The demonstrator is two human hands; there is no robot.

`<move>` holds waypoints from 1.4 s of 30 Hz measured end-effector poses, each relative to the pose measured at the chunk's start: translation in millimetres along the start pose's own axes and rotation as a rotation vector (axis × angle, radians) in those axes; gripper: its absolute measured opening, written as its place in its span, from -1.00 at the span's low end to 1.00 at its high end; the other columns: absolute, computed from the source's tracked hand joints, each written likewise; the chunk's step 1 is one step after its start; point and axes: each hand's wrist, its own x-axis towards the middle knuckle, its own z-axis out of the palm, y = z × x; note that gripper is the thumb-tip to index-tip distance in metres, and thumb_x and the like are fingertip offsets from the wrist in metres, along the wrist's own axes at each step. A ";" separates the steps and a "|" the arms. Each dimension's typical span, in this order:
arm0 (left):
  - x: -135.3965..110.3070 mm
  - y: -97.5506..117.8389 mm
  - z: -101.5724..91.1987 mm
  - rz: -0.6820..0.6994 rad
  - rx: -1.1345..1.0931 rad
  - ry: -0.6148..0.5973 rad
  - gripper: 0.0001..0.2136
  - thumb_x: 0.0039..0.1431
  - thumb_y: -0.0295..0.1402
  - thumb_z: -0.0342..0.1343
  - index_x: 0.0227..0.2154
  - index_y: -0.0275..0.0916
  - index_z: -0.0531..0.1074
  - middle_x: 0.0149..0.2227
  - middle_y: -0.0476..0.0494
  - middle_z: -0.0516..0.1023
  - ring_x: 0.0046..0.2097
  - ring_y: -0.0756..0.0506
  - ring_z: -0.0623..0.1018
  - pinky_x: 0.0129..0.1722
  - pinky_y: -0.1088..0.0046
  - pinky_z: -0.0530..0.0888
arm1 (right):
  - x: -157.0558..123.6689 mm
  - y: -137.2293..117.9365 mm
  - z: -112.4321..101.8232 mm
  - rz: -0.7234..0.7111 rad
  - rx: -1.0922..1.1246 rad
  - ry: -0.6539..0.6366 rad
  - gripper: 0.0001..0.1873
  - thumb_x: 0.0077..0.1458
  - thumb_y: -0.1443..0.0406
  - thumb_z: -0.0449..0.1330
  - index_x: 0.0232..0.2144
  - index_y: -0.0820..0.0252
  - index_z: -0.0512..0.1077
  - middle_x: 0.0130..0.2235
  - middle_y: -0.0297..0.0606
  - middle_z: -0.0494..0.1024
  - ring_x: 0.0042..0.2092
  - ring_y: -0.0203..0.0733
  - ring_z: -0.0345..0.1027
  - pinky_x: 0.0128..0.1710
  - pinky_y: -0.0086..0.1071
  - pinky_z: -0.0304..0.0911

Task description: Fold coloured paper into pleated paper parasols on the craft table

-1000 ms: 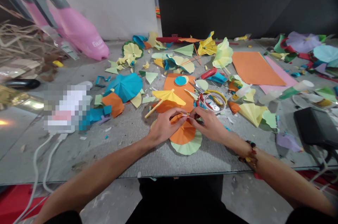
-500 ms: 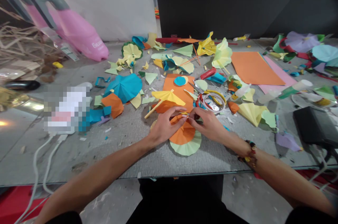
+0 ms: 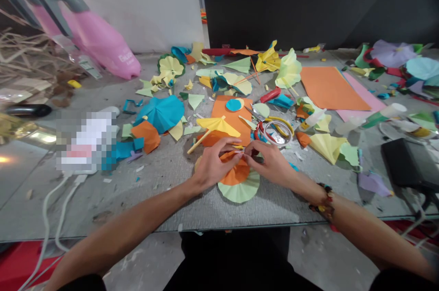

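Observation:
Just in front of me, both hands meet over an orange pleated paper disc (image 3: pixel 236 174). My left hand (image 3: pixel 214 163) is closed, thumb and fingers pinching the disc's upper part. My right hand (image 3: pixel 269 160) is closed too, its fingertips against the left ones at a small whitish bit too tiny to name. Beneath the orange disc spreads a pale green pleated paper disc (image 3: pixel 240 190). A yellow paper umbrella (image 3: pixel 219 125) on a stick lies just beyond my left hand, over orange paper (image 3: pixel 222 108). Scissors (image 3: pixel 279 127) with yellow handles lie beyond my right hand.
A blue paper umbrella top (image 3: pixel 163 113) and many paper scraps cover the table. Orange sheets (image 3: pixel 332 87) and glue bottles (image 3: pixel 313 119) lie right, near a black adapter (image 3: pixel 411 160). Left are a pink spray bottle (image 3: pixel 106 48) and a blurred-out white device with cables (image 3: pixel 91 142).
Both pinching hands have shifted very slightly left, and the orange and green discs have moved and turned a little with them. Everything else on the table stays put.

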 end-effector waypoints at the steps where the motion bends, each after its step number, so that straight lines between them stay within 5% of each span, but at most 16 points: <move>1: -0.6 0.6 -0.5 0.009 0.014 0.011 -0.71 0.28 -0.27 0.28 0.03 -0.11 0.47 -0.03 -0.08 0.67 -0.03 -0.10 0.70 0.04 0.38 0.64 | 0.6 -1.0 -1.0 0.020 0.036 0.002 -0.89 0.27 0.29 0.19 -0.34 0.15 0.44 -0.35 -0.29 0.55 -0.34 -0.24 0.39 -0.33 -0.36 0.30; 13: -0.5 3.3 -2.7 0.056 0.040 0.132 -0.75 0.27 -0.24 0.29 -0.05 -0.15 0.48 -0.06 -0.12 0.68 -0.05 -0.13 0.71 -0.02 0.34 0.68 | 2.9 7.9 -9.0 0.219 0.243 0.006 -0.70 0.09 0.05 0.41 -0.34 0.15 0.59 -0.34 -0.24 0.66 -0.33 -0.19 0.52 -0.30 -0.28 0.47; 29: -0.7 -1.4 -0.6 0.044 0.005 0.112 -0.70 0.26 -0.20 0.30 -0.01 -0.16 0.47 -0.06 -0.14 0.69 -0.07 -0.14 0.72 -0.02 0.30 0.68 | 2.7 -0.9 -4.2 0.094 0.352 0.172 -0.64 0.12 0.08 0.41 -0.11 0.10 0.51 -0.25 -0.23 0.67 -0.22 -0.15 0.57 -0.19 -0.23 0.49; 42: -3.2 -3.1 0.5 0.091 0.053 0.029 -0.69 0.25 -0.27 0.29 0.04 -0.13 0.48 -0.16 -0.08 0.68 -0.12 -0.08 0.70 -0.02 0.35 0.66 | -1.6 -4.1 -1.1 -0.011 0.290 0.137 -0.84 0.18 0.30 0.30 -0.21 0.09 0.38 -0.28 -0.29 0.57 -0.25 -0.22 0.48 -0.21 -0.28 0.45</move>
